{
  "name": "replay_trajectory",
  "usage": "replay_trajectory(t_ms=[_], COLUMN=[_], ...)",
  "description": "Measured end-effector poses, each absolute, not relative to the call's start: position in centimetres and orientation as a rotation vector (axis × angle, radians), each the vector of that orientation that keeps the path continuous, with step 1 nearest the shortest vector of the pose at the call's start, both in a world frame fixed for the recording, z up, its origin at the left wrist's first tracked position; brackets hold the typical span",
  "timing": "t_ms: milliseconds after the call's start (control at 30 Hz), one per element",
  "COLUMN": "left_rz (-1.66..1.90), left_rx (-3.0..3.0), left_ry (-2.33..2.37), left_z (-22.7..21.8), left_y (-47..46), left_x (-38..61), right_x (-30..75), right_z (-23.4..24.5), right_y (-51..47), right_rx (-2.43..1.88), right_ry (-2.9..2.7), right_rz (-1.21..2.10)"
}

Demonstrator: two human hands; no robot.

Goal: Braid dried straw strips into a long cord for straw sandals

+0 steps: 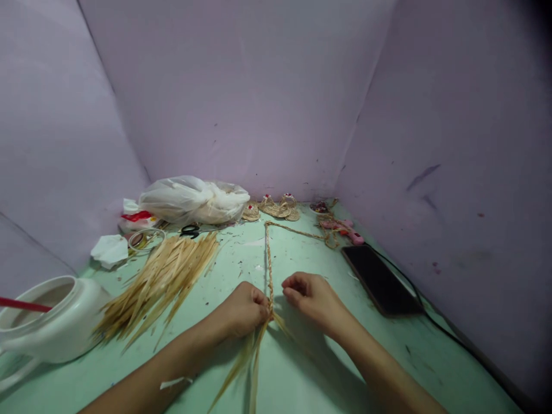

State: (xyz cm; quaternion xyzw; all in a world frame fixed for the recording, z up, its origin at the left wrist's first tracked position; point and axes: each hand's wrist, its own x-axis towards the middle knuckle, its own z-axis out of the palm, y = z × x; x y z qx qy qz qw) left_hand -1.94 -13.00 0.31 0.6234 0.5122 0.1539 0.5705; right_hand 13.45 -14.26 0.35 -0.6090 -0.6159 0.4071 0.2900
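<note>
Pinching: left hand (245,310) gripped braid (269,267)
Braid: ran straight away, kinked right
Right hand (314,298): hung loose
Straw (161,279): lay left

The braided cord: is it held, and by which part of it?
The left hand pinches the braided cord at its near end, where loose strands spread; the right hand appears empty.

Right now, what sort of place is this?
Likely a craft corner: a spread bundle of straw-coloured flat strips, a thin tan braided cord and small woven tan slipper-like pieces on a pale-green surface.
</note>
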Motion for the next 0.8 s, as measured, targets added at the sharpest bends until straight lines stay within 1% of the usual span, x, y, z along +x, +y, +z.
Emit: replay_trajectory(t_ms=[100, 133, 200, 333, 433, 567, 700, 800], left_rz=[0.344, 0.345, 0.346, 0.329, 0.319, 0.203, 0.082, 0.048], left_rx=[1.5, 1.514, 1.527, 1.543, 1.622, 1.742, 1.915, 2.099], left_ry=[1.174, 1.162, 1.159, 1.174, 1.175, 1.252, 1.436, 1.582], left_z=[0.5, 0.5, 0.5, 0.3, 0.1, 0.6, 2.2, 3.3], left_y=[-13.0, -13.0, -13.0, -12.9, -12.6, -12.4, -13.3, -15.0], left_x=[-2.0, -2.0, -2.0, -2.1, -2.4, -2.9, -2.9, -2.3], right_x=[12.6, 12.2, 11.8, 11.8, 11.9, 11.9, 11.4, 10.9], right_z=[0.0, 0.0, 0.3, 0.7, 0.4, -0.3, -0.8, -0.8], right_y=[-14.3, -14.5, -14.9, -15.1, -14.8, -14.6, -14.7, -14.9], right_rx=[-1.434, -1.377, -1.35, -1.501, -1.578, -1.579, -1.594, -1.51], right_ry=[-1.3, -1.218, -1.159, -1.258, -1.394, -1.429, -1.401, -1.328], right_rz=[1.651, 1.785, 1.876, 1.792, 1.662, 1.563, 1.535, 1.552])
